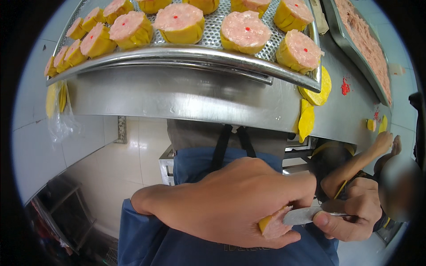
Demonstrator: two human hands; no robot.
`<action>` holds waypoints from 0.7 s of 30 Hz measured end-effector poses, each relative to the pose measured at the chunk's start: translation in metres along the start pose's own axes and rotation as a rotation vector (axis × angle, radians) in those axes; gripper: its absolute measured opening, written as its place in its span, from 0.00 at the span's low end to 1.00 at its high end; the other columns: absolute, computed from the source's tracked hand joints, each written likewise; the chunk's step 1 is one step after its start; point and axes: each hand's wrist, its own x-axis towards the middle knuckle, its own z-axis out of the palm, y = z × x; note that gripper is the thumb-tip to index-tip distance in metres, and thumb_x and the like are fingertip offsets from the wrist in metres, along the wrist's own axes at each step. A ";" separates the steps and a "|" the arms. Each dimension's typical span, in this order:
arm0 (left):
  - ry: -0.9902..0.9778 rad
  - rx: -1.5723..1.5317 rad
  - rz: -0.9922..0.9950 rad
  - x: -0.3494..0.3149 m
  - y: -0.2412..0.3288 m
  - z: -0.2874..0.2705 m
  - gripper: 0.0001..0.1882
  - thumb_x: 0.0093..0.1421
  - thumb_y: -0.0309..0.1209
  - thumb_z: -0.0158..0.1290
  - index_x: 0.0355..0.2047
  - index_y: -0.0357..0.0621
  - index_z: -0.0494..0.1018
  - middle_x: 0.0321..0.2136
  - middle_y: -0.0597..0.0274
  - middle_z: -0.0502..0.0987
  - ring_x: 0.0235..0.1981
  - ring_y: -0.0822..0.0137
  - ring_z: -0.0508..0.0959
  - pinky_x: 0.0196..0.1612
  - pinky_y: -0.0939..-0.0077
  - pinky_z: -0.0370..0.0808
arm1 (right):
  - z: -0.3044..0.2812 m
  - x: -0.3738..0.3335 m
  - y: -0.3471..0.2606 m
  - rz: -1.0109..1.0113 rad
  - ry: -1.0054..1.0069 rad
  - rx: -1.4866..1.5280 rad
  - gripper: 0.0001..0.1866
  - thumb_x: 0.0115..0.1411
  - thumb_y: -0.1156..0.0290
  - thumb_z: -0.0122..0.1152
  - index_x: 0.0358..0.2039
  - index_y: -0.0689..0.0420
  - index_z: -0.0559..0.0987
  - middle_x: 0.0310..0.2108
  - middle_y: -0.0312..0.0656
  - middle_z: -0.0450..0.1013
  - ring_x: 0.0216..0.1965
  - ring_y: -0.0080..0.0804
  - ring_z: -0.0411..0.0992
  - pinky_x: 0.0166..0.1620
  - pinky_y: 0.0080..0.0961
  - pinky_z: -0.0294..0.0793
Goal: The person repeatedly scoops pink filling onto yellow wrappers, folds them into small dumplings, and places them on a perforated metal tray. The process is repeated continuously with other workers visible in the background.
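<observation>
My left hand (217, 199) curls around a single dumpling (271, 226) with a yellow wrapper and pink meat filling, held in front of my blue apron. The fingers hide most of it. In my right hand (355, 213) is a small metal spatula (301, 216), gripped near its blade. The blade's tip rests against the filling at the dumpling's opening. Beyond my hands, finished-looking dumplings (179, 22) with yellow sides and pink tops, most with a red dot, stand in rows on a perforated metal tray (186, 56).
On the steel table (177, 95) lie round yellow wrappers (323, 85) and red crumbs (345, 86). A deep pan (339, 31) of pink minced meat stands far right. A plastic bag (64, 117) hangs at the left edge. A co-worker's hand (382, 142) is at the right beside another dumpling (371, 124).
</observation>
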 end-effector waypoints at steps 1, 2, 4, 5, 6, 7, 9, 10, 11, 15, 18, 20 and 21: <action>-0.001 0.054 0.096 0.005 -0.005 0.002 0.13 0.57 0.29 0.72 0.33 0.46 0.76 0.22 0.60 0.76 0.24 0.52 0.80 0.25 0.65 0.74 | 0.004 0.001 -0.002 0.008 0.008 -0.010 0.23 0.34 0.64 0.87 0.37 0.39 0.93 0.23 0.27 0.55 0.18 0.18 0.53 0.22 0.19 0.42; -0.016 0.152 0.177 0.007 -0.008 0.004 0.12 0.57 0.29 0.72 0.33 0.46 0.76 0.23 0.60 0.76 0.24 0.52 0.80 0.25 0.65 0.74 | 0.006 0.001 -0.002 0.009 0.009 -0.023 0.21 0.39 0.62 0.85 0.38 0.41 0.93 0.24 0.28 0.57 0.18 0.18 0.54 0.21 0.19 0.43; 0.040 0.153 0.184 0.006 -0.010 0.005 0.15 0.57 0.29 0.69 0.29 0.41 0.70 0.20 0.54 0.75 0.23 0.45 0.80 0.25 0.58 0.73 | 0.007 0.001 -0.002 0.006 0.001 -0.053 0.16 0.54 0.57 0.77 0.42 0.47 0.90 0.27 0.31 0.61 0.17 0.17 0.57 0.20 0.20 0.47; 0.056 0.185 0.183 0.004 -0.009 0.006 0.17 0.58 0.29 0.67 0.28 0.39 0.67 0.19 0.51 0.75 0.23 0.41 0.79 0.25 0.55 0.73 | 0.006 0.001 -0.002 0.025 -0.002 -0.034 0.16 0.54 0.57 0.77 0.42 0.46 0.90 0.27 0.31 0.61 0.17 0.17 0.57 0.20 0.20 0.47; 0.053 0.189 0.146 0.002 -0.007 0.005 0.15 0.58 0.29 0.68 0.29 0.41 0.70 0.20 0.55 0.76 0.23 0.45 0.79 0.25 0.59 0.74 | 0.004 0.000 -0.001 0.012 -0.025 -0.066 0.16 0.54 0.56 0.77 0.43 0.46 0.90 0.27 0.31 0.61 0.17 0.17 0.57 0.20 0.20 0.47; 0.042 0.202 0.113 -0.001 -0.005 0.002 0.14 0.58 0.30 0.70 0.31 0.43 0.73 0.22 0.58 0.76 0.23 0.49 0.79 0.25 0.63 0.74 | -0.001 0.000 -0.001 0.025 -0.040 -0.066 0.19 0.44 0.59 0.82 0.40 0.41 0.92 0.25 0.29 0.59 0.17 0.18 0.56 0.21 0.20 0.45; 0.028 0.134 0.028 -0.005 0.000 -0.001 0.12 0.57 0.30 0.71 0.33 0.46 0.76 0.23 0.62 0.77 0.23 0.54 0.79 0.25 0.67 0.75 | -0.005 -0.001 -0.003 0.060 -0.045 -0.059 0.24 0.34 0.62 0.87 0.38 0.36 0.93 0.23 0.28 0.56 0.17 0.18 0.55 0.21 0.20 0.43; 0.028 0.055 -0.024 -0.007 0.003 -0.002 0.12 0.57 0.30 0.71 0.33 0.46 0.76 0.22 0.62 0.77 0.23 0.54 0.80 0.25 0.67 0.75 | -0.006 -0.001 -0.004 0.078 -0.034 -0.054 0.24 0.35 0.62 0.87 0.38 0.36 0.93 0.23 0.28 0.57 0.17 0.18 0.55 0.21 0.20 0.43; 0.013 0.016 -0.047 -0.006 0.004 -0.002 0.12 0.57 0.30 0.71 0.33 0.46 0.76 0.22 0.62 0.77 0.23 0.54 0.80 0.25 0.67 0.75 | -0.006 -0.001 -0.005 0.070 -0.018 -0.050 0.24 0.35 0.62 0.87 0.38 0.36 0.93 0.23 0.28 0.57 0.17 0.18 0.55 0.21 0.20 0.42; -0.033 -0.003 0.019 0.001 -0.002 0.002 0.13 0.58 0.30 0.69 0.31 0.44 0.73 0.21 0.59 0.76 0.23 0.50 0.80 0.25 0.64 0.74 | 0.004 0.000 -0.004 0.031 0.010 -0.012 0.24 0.35 0.61 0.88 0.38 0.35 0.93 0.24 0.27 0.56 0.18 0.18 0.54 0.22 0.21 0.41; 0.004 0.103 0.168 0.004 -0.010 0.005 0.15 0.58 0.30 0.68 0.30 0.42 0.69 0.20 0.56 0.75 0.23 0.46 0.79 0.25 0.60 0.72 | 0.011 0.001 -0.002 0.008 0.013 -0.067 0.20 0.43 0.59 0.84 0.41 0.41 0.92 0.25 0.29 0.58 0.17 0.19 0.55 0.22 0.22 0.44; 0.015 0.248 0.157 0.001 -0.010 0.000 0.13 0.56 0.30 0.71 0.35 0.48 0.76 0.24 0.63 0.78 0.23 0.55 0.80 0.25 0.67 0.75 | 0.004 0.002 0.001 0.000 -0.046 -0.069 0.18 0.55 0.57 0.78 0.44 0.49 0.89 0.27 0.32 0.60 0.17 0.19 0.58 0.20 0.22 0.50; 0.013 0.239 0.120 -0.002 -0.009 -0.002 0.13 0.56 0.30 0.71 0.35 0.48 0.76 0.24 0.63 0.78 0.23 0.55 0.80 0.24 0.67 0.74 | 0.000 0.002 0.001 0.009 -0.069 -0.063 0.17 0.59 0.56 0.77 0.45 0.51 0.89 0.27 0.32 0.61 0.17 0.19 0.59 0.20 0.21 0.51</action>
